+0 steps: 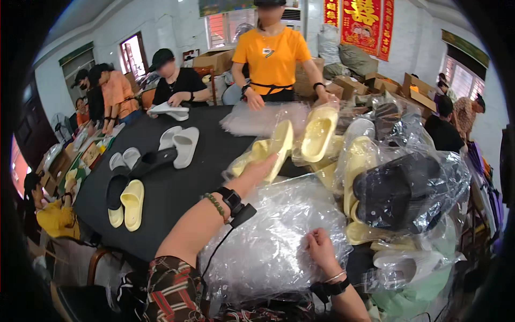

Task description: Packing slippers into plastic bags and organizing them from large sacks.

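My left hand [259,170] reaches over the table and is closed on a pale yellow slipper [281,140], which stands tilted up. Just behind it lies another yellow slipper [259,147], partly hidden. My right hand [321,248] rests at the right side of a heap of clear plastic bags [263,236], its fingers curled in; whether they pinch a bag does not show. Across the table a person in an orange shirt has a hand at a yellow slipper in clear plastic [319,133], to the right of mine.
Bagged slippers pile up at the right, including a black pair [397,193] and a white one [407,265]. Loose grey, black and yellow slippers [132,205] lie on the black table [177,225] at the left. Flat bags [263,119] lie at the far side. Several people work around.
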`<state>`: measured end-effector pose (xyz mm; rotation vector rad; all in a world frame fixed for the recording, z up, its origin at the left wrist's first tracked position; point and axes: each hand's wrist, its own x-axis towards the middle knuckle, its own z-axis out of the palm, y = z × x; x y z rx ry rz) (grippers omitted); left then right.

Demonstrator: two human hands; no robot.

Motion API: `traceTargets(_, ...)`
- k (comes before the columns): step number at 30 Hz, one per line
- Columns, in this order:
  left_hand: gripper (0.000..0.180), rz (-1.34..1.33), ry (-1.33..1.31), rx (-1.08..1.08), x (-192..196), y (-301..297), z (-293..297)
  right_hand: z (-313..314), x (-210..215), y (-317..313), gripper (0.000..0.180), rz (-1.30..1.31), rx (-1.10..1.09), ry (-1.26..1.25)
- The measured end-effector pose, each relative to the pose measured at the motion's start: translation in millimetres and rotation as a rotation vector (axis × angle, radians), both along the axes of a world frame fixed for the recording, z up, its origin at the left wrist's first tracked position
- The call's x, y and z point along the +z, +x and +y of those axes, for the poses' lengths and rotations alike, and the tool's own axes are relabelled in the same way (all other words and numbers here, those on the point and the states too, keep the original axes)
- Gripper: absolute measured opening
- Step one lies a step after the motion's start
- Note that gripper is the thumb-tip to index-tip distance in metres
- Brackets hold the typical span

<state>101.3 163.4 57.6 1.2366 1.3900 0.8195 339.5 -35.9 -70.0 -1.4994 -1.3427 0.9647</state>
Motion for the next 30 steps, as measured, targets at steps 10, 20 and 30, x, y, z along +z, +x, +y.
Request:
traceTargets(10, 0.016, -0.181, 0.761, -0.087, 84, -53, 19, 2, 0, 0, 0.015, -0.008, 0.009, 0.034)
traceTargets(20, 0.022, -0.701, 0.774, -0.404, 182, -111, -182, -3, 16, -2, 0.03, 0.022, 0.059, -0.085)
traceTargets(30, 0.045, -0.312, 0.276, -0.107, -51, -134, -195, -13, 11, 9, 0.04, -0.311, -0.33, 0.526)
